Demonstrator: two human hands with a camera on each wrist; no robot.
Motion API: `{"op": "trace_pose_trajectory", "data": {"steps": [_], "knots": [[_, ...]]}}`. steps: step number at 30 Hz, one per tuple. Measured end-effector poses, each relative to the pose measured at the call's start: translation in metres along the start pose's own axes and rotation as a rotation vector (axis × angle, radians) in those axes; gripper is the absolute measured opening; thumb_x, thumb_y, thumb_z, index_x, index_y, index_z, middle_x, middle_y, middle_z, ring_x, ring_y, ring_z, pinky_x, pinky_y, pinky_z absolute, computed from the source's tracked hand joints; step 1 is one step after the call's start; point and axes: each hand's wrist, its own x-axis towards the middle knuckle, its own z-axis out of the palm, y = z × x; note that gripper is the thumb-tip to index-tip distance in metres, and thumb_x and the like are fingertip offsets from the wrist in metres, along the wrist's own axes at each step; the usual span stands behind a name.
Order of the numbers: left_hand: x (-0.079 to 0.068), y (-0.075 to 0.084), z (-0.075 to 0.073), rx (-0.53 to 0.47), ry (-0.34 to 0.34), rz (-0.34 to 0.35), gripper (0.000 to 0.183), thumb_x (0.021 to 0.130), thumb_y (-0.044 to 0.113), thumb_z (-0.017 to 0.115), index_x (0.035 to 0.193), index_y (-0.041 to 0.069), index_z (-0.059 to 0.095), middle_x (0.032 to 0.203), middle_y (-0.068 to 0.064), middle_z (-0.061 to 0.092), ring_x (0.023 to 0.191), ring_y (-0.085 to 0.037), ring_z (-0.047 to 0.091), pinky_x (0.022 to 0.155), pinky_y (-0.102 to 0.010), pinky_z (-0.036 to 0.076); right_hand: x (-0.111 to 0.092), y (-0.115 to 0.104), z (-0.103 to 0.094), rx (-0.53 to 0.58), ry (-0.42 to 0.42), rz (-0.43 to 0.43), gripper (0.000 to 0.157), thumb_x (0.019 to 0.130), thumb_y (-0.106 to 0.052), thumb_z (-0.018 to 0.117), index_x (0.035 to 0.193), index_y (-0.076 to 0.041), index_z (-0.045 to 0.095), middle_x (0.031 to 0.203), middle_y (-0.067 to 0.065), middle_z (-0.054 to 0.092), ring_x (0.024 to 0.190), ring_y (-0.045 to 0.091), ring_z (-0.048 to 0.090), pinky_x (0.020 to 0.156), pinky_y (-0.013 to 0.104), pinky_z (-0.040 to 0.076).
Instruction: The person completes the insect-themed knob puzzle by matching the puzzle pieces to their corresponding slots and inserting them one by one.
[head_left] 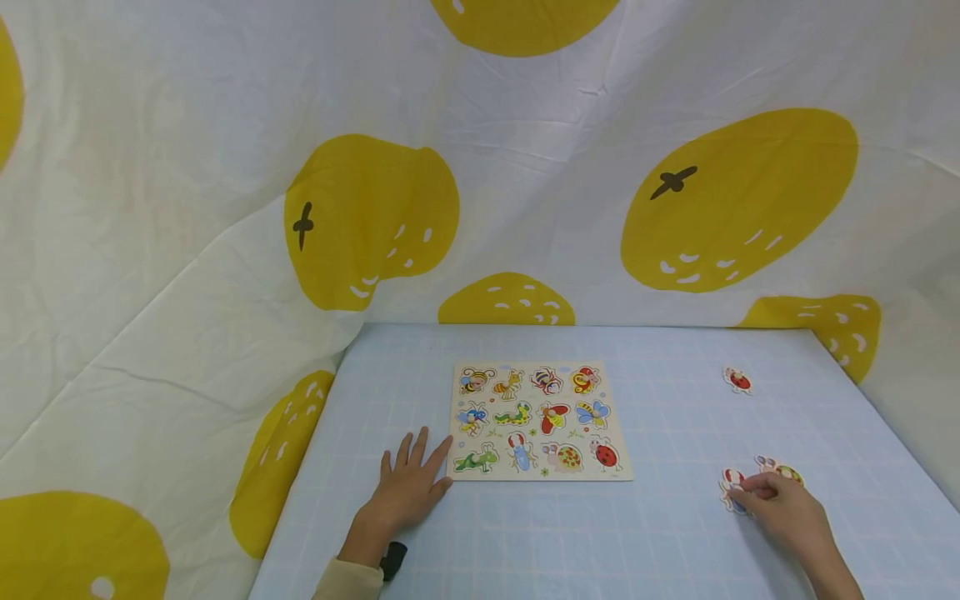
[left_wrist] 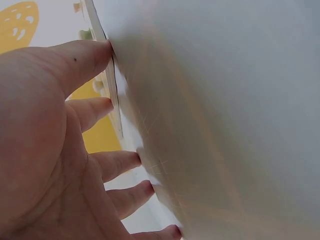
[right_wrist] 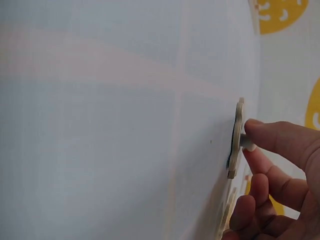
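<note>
My right hand (head_left: pixel 787 510) pinches the small knob of a beetle puzzle piece (head_left: pixel 733 492) between thumb and finger. In the right wrist view the wooden beetle piece (right_wrist: pixel 236 142) is seen edge-on, close to the table surface. Just behind the hand lies a snail puzzle piece (head_left: pixel 789 473), partly covered by the fingers. My left hand (head_left: pixel 408 492) rests on the table with its fingers spread, thumb and forefinger at the left edge of the wooden insect puzzle board (head_left: pixel 540 489). In the left wrist view those fingertips (left_wrist: pixel 102 52) meet the board's edge.
A ladybug piece (head_left: pixel 738 381) lies at the back right of the table (head_left: pixel 525 542), which has a pale blue checked cover. The board shows several insect pictures in rows. Behind the table hangs a white cloth (head_left: pixel 540 217) with yellow fruit shapes.
</note>
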Motion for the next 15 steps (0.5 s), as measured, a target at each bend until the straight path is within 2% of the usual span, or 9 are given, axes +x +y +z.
{"op": "trace_pose_trajectory", "data": {"steps": [9,15], "knots": [[-0.002,0.001,-0.002,-0.006,-0.004,0.001,0.064,0.100,0.041,0.059,0.157,0.024,0.035,0.163,-0.019,0.018,0.148,-0.046,0.011,0.111,-0.072,0.008,0.001,-0.008,-0.002,-0.017,-0.006,-0.023,0.038,0.089,-0.033,0.075,0.094,0.005,0.070,0.078,0.004,0.064,0.070,0.018,0.057,0.059,0.036,0.044],[-0.002,0.001,-0.002,0.000,-0.006,0.002,0.064,0.101,0.041,0.059,0.157,0.025,0.035,0.164,-0.019,0.018,0.148,-0.046,0.011,0.111,-0.072,0.008,0.007,-0.017,0.004,-0.027,0.044,-0.035,0.035,0.089,-0.029,0.075,0.094,0.006,0.071,0.079,0.006,0.064,0.073,0.023,0.057,0.059,0.035,0.043]]}}
